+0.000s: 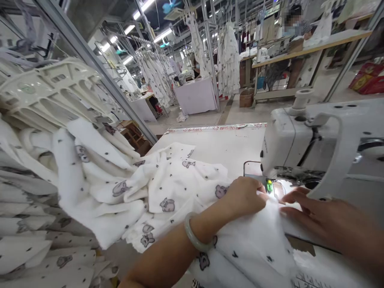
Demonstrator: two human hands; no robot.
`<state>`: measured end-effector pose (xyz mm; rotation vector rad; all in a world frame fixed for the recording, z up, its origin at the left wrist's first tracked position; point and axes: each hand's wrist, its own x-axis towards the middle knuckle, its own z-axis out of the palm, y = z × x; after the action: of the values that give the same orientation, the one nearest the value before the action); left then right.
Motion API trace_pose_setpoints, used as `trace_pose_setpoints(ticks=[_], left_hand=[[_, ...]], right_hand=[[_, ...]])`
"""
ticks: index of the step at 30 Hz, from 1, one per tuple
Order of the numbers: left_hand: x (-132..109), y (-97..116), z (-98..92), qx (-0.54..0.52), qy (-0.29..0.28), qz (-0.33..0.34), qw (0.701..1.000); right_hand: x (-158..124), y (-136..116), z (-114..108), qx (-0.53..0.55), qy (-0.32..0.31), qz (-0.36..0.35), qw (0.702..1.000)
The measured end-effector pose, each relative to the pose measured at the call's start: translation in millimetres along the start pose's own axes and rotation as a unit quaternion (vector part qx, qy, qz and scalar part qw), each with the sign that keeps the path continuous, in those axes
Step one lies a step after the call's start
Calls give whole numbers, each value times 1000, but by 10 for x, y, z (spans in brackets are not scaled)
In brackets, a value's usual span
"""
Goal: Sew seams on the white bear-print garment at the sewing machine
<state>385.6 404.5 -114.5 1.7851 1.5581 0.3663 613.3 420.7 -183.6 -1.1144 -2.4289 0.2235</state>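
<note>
A white sewing machine point(279, 144) stands at the right of the table, its lamp lighting the needle area beside a small green and yellow part point(269, 185). My left hand point(247, 196), below a pale bangle point(192, 236), pinches the white printed fabric point(186, 188) close to the presser foot. On the other side of the needle area, my right hand point(312, 208) has its thumb and fingers closed at the fabric's edge. The fabric, patterned with grey-purple animals and dark dots, spreads leftward over the table and hangs toward me. The needle itself is hard to make out.
White plastic hangers point(57, 86) bearing similar garments crowd the left side, next to a slanted metal post point(99, 68). The white tabletop point(216, 140) extends behind the fabric. Farther off are hanging garments point(229, 60), other sewing tables point(312, 46) and a seated person point(295, 26).
</note>
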Motion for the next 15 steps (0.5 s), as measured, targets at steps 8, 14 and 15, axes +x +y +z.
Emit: trace_pose_setpoints(ticks=[8, 14, 15], left_hand=[[37, -26, 16, 26, 15, 29, 999], [58, -92, 50, 146, 73, 76, 984], [63, -106, 52, 157, 71, 75, 982]], right_hand=[[-32, -126, 12, -25, 28, -76, 996], [46, -141, -121, -13, -13, -193, 981], [56, -138, -145, -12, -16, -219, 976]])
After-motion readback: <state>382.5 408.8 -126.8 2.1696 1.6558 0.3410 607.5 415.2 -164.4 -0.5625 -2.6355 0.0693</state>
